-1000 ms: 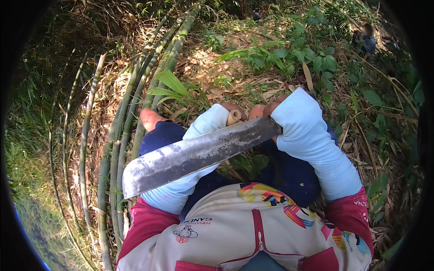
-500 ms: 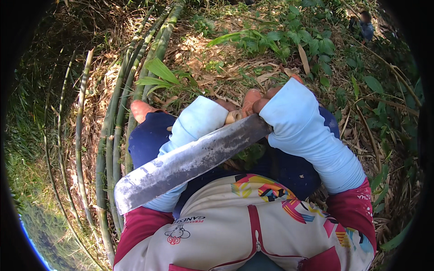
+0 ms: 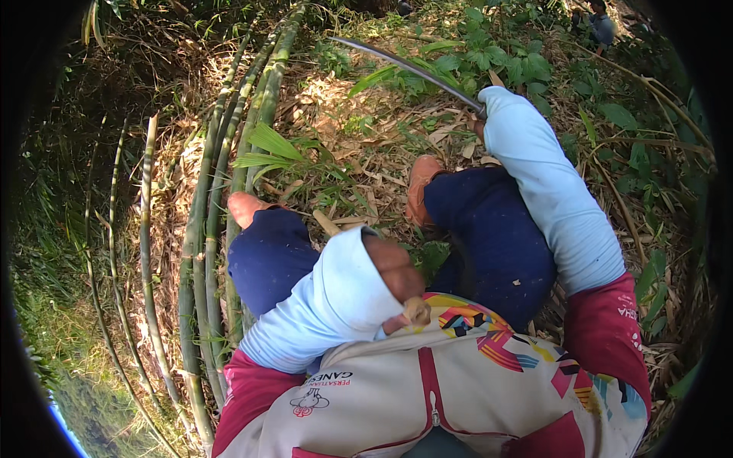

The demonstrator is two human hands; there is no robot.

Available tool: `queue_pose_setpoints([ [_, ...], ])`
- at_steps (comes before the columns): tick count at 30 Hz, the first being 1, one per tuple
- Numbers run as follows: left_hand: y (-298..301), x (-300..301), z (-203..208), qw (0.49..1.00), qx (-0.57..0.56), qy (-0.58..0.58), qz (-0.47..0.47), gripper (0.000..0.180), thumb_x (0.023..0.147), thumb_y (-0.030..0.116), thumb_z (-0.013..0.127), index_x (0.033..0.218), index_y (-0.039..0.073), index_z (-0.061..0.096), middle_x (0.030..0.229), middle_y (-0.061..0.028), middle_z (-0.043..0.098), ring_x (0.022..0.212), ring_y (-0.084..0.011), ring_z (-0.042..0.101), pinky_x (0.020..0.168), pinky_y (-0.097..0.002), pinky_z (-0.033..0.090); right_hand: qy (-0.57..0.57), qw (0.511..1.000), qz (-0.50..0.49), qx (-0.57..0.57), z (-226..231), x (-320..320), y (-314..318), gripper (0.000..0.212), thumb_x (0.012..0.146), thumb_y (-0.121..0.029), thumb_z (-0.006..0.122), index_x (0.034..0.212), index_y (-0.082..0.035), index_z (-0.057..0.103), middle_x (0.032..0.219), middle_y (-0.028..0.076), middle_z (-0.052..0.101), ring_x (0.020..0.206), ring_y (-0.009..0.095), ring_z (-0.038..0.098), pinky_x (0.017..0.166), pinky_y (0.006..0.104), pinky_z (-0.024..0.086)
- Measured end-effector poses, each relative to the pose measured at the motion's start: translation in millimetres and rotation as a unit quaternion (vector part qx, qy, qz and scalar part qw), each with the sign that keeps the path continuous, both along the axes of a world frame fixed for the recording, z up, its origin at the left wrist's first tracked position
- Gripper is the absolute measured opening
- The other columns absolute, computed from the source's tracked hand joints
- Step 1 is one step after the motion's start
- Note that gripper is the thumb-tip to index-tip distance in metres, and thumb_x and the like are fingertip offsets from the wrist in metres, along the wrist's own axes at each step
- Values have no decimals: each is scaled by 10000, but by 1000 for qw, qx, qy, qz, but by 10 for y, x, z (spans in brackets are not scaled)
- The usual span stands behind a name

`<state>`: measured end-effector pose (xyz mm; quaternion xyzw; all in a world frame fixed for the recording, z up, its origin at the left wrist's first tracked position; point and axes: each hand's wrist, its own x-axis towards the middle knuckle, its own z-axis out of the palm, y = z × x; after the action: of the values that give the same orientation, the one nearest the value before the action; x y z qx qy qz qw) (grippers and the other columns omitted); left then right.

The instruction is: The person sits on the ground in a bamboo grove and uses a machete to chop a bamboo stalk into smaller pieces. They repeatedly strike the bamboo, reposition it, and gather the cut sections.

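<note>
My left hand (image 3: 395, 269) is closed round a short pale wooden stick (image 3: 416, 311) in front of my belly. One end of the stick pokes out below the fist, the other beyond the light blue sleeve, which covers its middle. Out ahead on the right, my right hand (image 3: 478, 128) is closed on the handle of a machete (image 3: 418, 72), mostly hidden by the cuff. The long blade points forward and left, seen nearly edge-on, above the leaf-strewn ground and apart from the stick.
Several green bamboo stems (image 3: 200, 206) run along my left. A palm seedling (image 3: 269, 145) grows ahead, and leafy plants (image 3: 527, 65) stand at the far right. My bent knees and orange-brown shoes (image 3: 421, 183) are below me. Another person (image 3: 601, 29) is far off at the upper right.
My right hand has swung the machete forward and away from across my lap, turning its blade edge-on. My left hand has drawn the stick back toward my belly and tilted it.
</note>
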<state>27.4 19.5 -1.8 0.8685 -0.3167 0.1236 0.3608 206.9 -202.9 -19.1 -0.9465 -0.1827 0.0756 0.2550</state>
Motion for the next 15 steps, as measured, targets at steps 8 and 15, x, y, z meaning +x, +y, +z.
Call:
queue_pose_setpoints([
  [8, 28, -8, -150, 960, -203, 96, 164, 315, 958, 315, 533, 1023, 17, 608, 865, -124, 614, 752, -269, 601, 679, -342, 468, -33, 988, 31, 148, 248, -328, 112, 218, 784, -165, 743, 889, -18, 623, 775, 127, 608, 685, 272, 592, 645, 338, 477],
  [15, 148, -29, -488, 935, -252, 170, 183, 258, 830, 184, 653, 1029, 23, 620, 893, -118, 622, 807, -281, 608, 715, -354, 471, -207, 925, 314, 64, 336, -653, 311, 251, 531, -159, 775, 738, -139, 635, 713, 73, 608, 741, 280, 625, 638, 409, 474],
])
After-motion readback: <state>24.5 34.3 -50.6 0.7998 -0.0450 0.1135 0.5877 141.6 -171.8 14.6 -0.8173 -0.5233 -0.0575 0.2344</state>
